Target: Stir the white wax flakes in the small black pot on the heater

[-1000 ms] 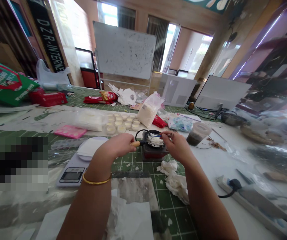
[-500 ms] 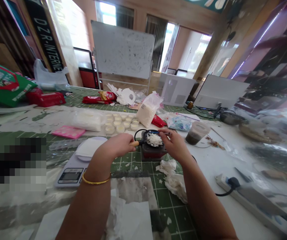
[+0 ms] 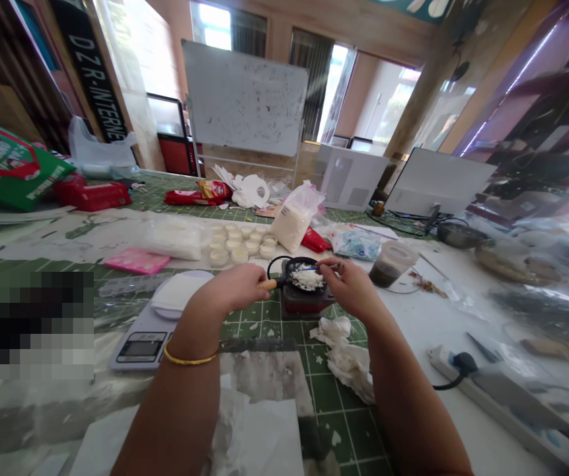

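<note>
Pinched closed: left grip [image 3: 229,289] wraps the wooden handle [image 3: 267,285] of a small black pan [image 3: 297,266]; right grip [image 3: 348,287] pinches a thin stirrer [image 3: 326,268], seemingly blue-tipped, over white flakes [image 3: 306,279] in the pan. Pan on small hotplate [image 3: 306,303]. On the counter [image 3: 413,317]: crumpled tissue [image 3: 343,357], digital scale [image 3: 140,347], small cups [image 3: 239,248], bag of white granules [image 3: 294,218].

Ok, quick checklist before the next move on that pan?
Left hand gripping the wooden handle: ok.
Right hand holding the thin stirrer over the white flakes: ok.
Black pan seated on the red hot plate: ok.
Flakes melted: not ok, they look solid.
Hot plate switched on: cannot tell, no indicator visible.
Crumpled tissue apart from the hot plate: ok.
</note>
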Tool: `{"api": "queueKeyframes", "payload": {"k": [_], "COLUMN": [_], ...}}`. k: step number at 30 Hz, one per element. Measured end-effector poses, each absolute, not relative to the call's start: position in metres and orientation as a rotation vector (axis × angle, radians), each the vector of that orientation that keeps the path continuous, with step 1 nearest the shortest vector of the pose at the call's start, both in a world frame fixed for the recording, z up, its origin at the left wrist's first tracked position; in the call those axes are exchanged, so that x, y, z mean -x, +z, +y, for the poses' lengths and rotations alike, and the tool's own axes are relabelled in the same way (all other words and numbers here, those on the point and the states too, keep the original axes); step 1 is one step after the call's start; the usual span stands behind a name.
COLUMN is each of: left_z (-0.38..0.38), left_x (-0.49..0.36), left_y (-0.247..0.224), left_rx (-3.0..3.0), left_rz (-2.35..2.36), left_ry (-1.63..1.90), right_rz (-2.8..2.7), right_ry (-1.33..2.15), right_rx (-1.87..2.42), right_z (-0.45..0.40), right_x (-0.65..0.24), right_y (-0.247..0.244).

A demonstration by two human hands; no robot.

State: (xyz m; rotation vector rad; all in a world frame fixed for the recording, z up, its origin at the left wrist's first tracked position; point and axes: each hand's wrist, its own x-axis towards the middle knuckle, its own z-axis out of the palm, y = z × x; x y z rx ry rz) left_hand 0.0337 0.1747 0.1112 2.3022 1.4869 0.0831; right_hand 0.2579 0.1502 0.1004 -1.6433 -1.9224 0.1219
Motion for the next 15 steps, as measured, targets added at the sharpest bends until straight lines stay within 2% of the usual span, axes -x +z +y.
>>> {"api": "queueKeyframes", "payload": {"k": [5,15], "left_z": [0.1755,0.1742], "left_x": [-0.0327,-0.0335], "left_y": [0.1106,0.1123], "left_rx": [-2.311,-2.305], "left_rz": [1.488,1.498], "left_ry": [0.075,0.056], "right_rz": [-1.861,-1.862], "right_ry": [0.017,0.048], "right_rx": [1.699,1.648], "right_z": [0.1520,0.1540], "right_x": [-0.2630,-0.2660], "right_y": [0.1004,0.0990]}}
